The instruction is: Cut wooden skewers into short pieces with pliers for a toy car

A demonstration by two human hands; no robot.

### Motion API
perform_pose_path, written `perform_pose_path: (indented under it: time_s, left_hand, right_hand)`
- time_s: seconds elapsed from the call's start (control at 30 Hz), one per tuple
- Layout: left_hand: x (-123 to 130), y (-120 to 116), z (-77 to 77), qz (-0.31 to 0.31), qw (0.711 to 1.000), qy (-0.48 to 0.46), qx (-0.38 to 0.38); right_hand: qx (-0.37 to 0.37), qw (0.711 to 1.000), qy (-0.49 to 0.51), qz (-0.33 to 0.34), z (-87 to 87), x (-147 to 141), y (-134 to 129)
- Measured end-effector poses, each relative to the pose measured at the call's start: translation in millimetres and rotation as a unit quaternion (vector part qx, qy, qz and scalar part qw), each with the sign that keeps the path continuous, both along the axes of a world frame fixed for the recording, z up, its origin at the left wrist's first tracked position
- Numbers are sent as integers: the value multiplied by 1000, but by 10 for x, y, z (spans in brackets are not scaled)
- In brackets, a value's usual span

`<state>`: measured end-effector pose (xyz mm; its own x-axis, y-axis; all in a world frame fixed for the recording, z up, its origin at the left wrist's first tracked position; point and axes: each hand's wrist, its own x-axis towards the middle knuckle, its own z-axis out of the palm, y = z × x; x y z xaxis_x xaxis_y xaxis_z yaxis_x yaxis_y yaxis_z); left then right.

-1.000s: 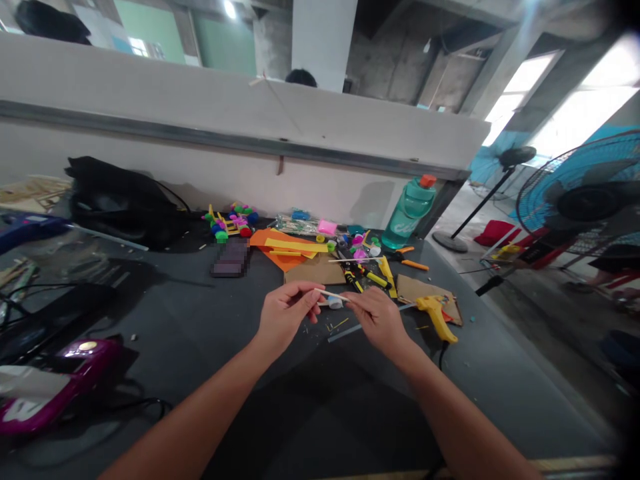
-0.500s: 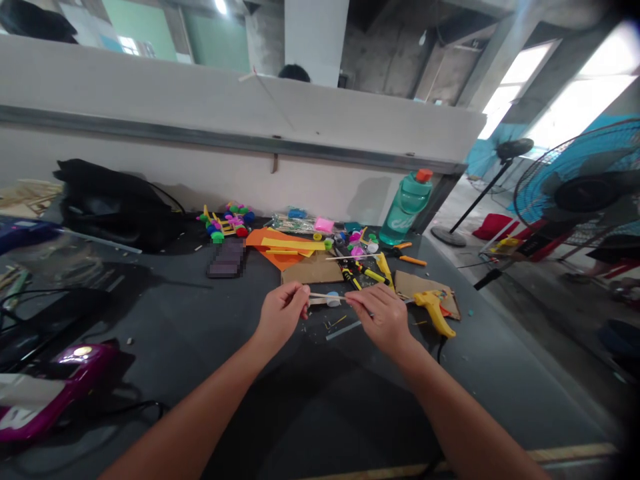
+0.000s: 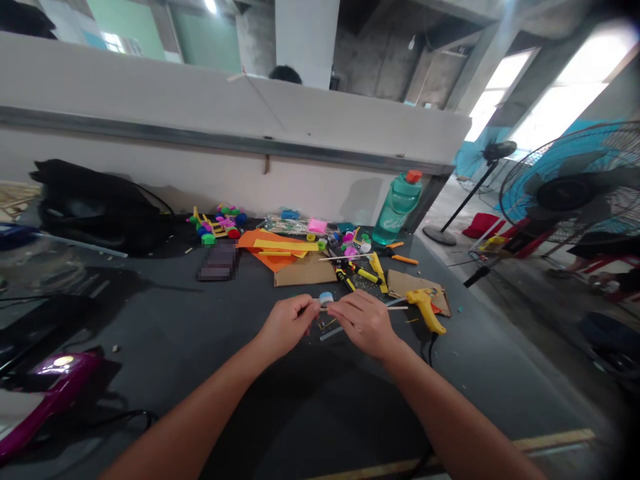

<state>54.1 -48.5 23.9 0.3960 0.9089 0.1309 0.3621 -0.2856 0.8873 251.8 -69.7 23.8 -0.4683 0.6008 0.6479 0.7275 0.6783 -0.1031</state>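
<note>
On my feed, the left hand [image 3: 287, 327] and right hand [image 3: 364, 325] were closed and close together, pinching a thin wooden stick [image 3: 395, 307] between them above the dark workbench [image 3: 150, 320]. A blue bottle cap [image 3: 326, 299] sat at the stick, between the hands; I couldn't tell whether it was fixed on. Just right of the right hand lay a yellow hot glue gun [image 3: 425, 310] on a cardboard scrap [image 3: 403, 283].

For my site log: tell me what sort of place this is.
Likely a handicraft workshop: a yellow hot glue gun, a colourful model of sticks and caps, and cut cardboard on a dark worktable.
</note>
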Motion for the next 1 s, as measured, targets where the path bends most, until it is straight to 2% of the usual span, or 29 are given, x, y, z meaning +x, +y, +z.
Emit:
perform_pose_path:
  time_s: [0.1,0.2,0.33,0.4,0.5,0.6,0.67,0.73,0.83,0.93,1.0]
  left_hand:
    - [-93,115,-3,75,996,-51,-14]
    - [-177,217,-4,155,980,-127,-21]
    - [-215,251,20,198,966,-165,-33]
    - [-218,235,44,191,967,-163,-32]
    - [-222,204,84,121,980,-155,-39]
    - [-213,187,98,36,980,-170,-95]
    - [-200,193,85,26,970,-201,-134]
    - [-195,218,57,63,955,-246,-151]
    - [-226,292,0,155,920,-322,-159]
    - [-281,379,-81,215,891,-364,-165]
    - [-305,425,-157,239,890,-358,-152]
  right_hand:
    - [21,998,39,-47,17,115,81]
    - [38,993,68,-90,20,247,170]
    - [45,988,87,-117,-4,362,247]
    - [48,985,106,-124,-15,388,263]
    - [53,979,149,-127,-23,410,274]
    - [65,971,190,-129,-31,423,288]
    - [67,962,225,-139,-42,428,304]
    - [58,944,281,-161,-60,435,323]
    - [28,916,340,-213,-103,453,350]
    - [-7,918,319,-235,-150,463,362]
    - [-23,926,296,-233,-176,442,358]
